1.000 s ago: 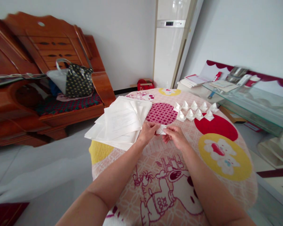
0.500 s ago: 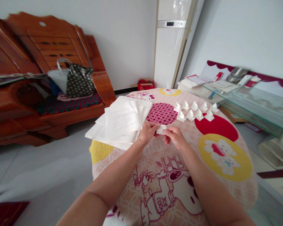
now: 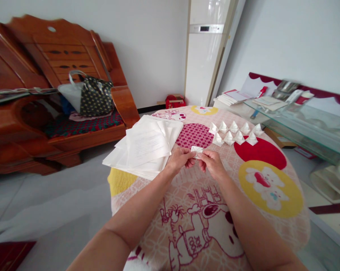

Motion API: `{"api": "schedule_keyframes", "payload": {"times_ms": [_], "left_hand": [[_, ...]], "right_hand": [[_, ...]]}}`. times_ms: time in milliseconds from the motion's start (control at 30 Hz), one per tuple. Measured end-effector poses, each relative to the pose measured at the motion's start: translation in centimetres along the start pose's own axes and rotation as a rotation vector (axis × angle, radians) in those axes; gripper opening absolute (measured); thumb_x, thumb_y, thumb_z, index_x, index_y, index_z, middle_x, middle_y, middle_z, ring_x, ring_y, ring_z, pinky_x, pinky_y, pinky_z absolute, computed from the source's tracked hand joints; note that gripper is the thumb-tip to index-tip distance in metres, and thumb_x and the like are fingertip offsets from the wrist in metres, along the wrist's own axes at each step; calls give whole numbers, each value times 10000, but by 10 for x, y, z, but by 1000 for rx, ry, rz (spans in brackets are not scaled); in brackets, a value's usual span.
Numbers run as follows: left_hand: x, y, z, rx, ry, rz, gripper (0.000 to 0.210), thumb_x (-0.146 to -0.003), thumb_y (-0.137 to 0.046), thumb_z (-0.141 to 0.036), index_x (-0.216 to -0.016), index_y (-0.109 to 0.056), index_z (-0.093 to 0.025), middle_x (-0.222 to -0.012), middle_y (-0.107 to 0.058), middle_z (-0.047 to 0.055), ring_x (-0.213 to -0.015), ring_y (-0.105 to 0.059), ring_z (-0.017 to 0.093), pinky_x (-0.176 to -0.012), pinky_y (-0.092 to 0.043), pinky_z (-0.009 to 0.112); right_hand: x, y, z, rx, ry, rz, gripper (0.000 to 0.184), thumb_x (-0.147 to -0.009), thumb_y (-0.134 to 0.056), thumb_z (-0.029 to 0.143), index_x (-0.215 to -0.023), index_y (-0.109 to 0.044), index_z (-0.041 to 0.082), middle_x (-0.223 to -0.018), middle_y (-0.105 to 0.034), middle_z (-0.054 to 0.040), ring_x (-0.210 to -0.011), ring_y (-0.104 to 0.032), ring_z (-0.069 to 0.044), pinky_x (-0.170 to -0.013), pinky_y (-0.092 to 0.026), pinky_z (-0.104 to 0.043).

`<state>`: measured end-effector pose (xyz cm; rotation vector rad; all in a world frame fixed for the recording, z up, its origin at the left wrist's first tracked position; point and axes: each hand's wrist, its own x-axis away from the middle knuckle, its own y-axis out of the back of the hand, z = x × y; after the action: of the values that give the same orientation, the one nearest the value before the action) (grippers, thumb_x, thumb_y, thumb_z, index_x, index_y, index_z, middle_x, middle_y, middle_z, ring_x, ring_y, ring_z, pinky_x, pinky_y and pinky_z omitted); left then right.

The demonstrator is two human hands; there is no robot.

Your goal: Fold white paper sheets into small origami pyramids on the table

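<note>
Between my two hands is a small folded piece of white paper (image 3: 197,149), with crease lines crossing its face. My left hand (image 3: 180,158) pinches its left lower side. On the right lower side, the thumb and fingers of my right hand (image 3: 211,162) are closed on it too. Just left of my hands lies a loose pile of white paper sheets (image 3: 147,145), the top one printed with text. Several folded paper shapes (image 3: 234,128) with raised points stand in two rows at the table's right rear.
A patterned cloth covers the round table (image 3: 187,210). To the right stands a glass shelf (image 3: 308,128) with papers, a metal bowl and a cup. A wooden bench (image 3: 74,56) on the left bears bags (image 3: 95,96). Behind is a tall white cabinet-like unit (image 3: 203,60).
The folded paper has turned and shows more of its creased face, slightly higher above my fingers. Both hands have shifted their grip a little; the pile and the rows look unchanged.
</note>
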<state>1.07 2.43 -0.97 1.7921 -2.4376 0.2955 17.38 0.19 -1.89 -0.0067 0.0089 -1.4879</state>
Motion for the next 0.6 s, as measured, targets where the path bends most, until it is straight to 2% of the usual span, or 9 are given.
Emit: {"api": "schedule_keyframes", "payload": {"times_ms": [67, 200, 300, 500, 600], "left_hand": [[0, 1, 1, -16, -22, -4, 344, -858, -712, -361, -617, -587, -150, -477, -597, -5, -349, -488, 74, -366, -345, 180], [-3, 3, 5, -45, -121, 30, 398, -837, -717, -488, -662, -638, -139, -535, -631, 7, -412, -547, 88, -424, -419, 190], [-5, 4, 8, -59, -183, 11, 469, -793, -736, -569, -642, -631, -137, -518, -600, -8, -398, -504, 73, -407, -383, 184], [-9, 7, 10, -55, -236, -46, 488, -782, -736, -567, -593, -607, -136, -494, -583, -5, -383, -467, 66, -383, -332, 188], [-8, 7, 10, -43, -225, -34, 495, -781, -736, -579, -596, -608, -138, -507, -592, -2, -388, -475, 70, -394, -354, 196]], "right_hand": [[0, 0, 1, -1, 8, 7, 379, -750, -720, 524, -617, -584, 196, -488, -582, 18, -361, -477, -98, -337, -351, -204], [1, 3, -1, 20, 11, 46, 367, -775, -713, 491, -606, -585, 191, -483, -578, 22, -360, -478, -92, -343, -352, -198], [0, 4, -3, 14, -11, 88, 359, -764, -725, 476, -599, -587, 188, -477, -577, 23, -347, -474, -90, -331, -343, -197], [-1, 5, -1, -86, -63, 196, 361, -741, -764, 495, -634, -642, 173, -556, -651, -9, -418, -567, -117, -395, -454, -221], [1, 5, 2, -86, -65, 195, 352, -726, -774, 475, -606, -628, 178, -520, -625, 1, -391, -527, -105, -372, -414, -213]]}}
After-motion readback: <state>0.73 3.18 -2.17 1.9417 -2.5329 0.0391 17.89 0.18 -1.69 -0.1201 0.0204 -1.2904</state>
